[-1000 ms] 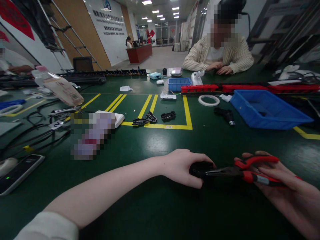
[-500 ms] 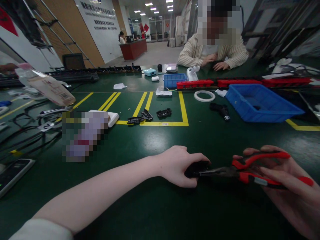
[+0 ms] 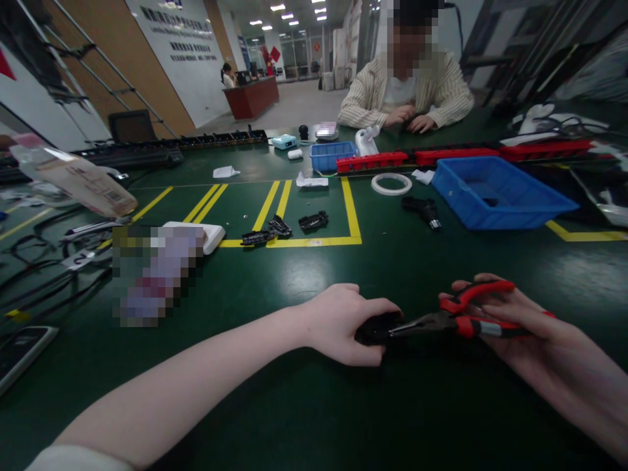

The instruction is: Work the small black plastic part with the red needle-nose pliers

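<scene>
My left hand point(image 3: 350, 327) is closed around a small black part point(image 3: 375, 329), pressing it down near the green tabletop. Much of that part is covered by my fingers, so its kind does not show. In my right hand point(image 3: 510, 314) are red-handled needle-nose pliers point(image 3: 483, 326), their handles spread somewhat apart. The long jaws point left, and their tips meet the black part at its right side. Whether the tips grip a piece of it I cannot tell. Beyond my hands lie several loose black plastic pieces point(image 3: 314, 221) by the yellow tape lines.
A blue bin point(image 3: 505, 212), a black angular piece point(image 3: 422, 210) and a white ring point(image 3: 391, 184) lie at the far right. Red strips point(image 3: 456, 156) cross the back, where a person point(image 3: 407, 98) sits. Cables, a bottle point(image 3: 83, 176) and a white box point(image 3: 213, 237) occupy the left.
My right hand has come left with the pliers, and their handles look closer together. My left hand still holds the black part. The whole view has shifted slightly.
</scene>
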The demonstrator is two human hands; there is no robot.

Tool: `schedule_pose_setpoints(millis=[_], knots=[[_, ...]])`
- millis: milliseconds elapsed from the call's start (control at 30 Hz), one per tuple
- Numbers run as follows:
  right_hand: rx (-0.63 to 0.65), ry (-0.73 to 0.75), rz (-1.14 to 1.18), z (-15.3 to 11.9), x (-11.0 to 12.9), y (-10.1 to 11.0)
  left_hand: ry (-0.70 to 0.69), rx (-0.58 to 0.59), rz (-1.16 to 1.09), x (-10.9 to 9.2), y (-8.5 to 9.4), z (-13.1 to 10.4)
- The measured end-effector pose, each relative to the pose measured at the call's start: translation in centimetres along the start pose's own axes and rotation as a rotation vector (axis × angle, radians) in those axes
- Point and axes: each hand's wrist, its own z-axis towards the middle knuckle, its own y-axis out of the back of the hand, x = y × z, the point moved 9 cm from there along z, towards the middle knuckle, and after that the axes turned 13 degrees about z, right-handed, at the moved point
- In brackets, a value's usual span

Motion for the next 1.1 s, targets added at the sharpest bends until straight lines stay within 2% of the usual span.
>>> schedule_pose_setpoints(millis=[133,333,600,733,900,1100], knots=[[-0.055,-0.045,0.022,0.1,0.0,0.0,-0.014,-0.014,-0.028,0.0,0.2,-0.1],[-0.119,0.026,0.063,0.4,1.3,-0.1,-0.034,-0.065,0.018,-0.1,0.4,-0.1],[-0.032,0.051,0.064,0.6,1.5,-0.5,-0.056,-0.04,0.063,-0.4,0.0,0.0],[0.019,0.074,0.062,0.9,1.5,-0.6,-0.052,-0.083,0.155,-0.6,0.3,-0.2],[0.111,0.163,0.051,1.0,1.9,-0.8,0.072,-0.138,0.301,0.1,0.9,-0.4],[0.129,0.231,0.018,1.4,2.7,-0.6,0.139,-0.129,0.29,0.3,1.2,-0.4]])
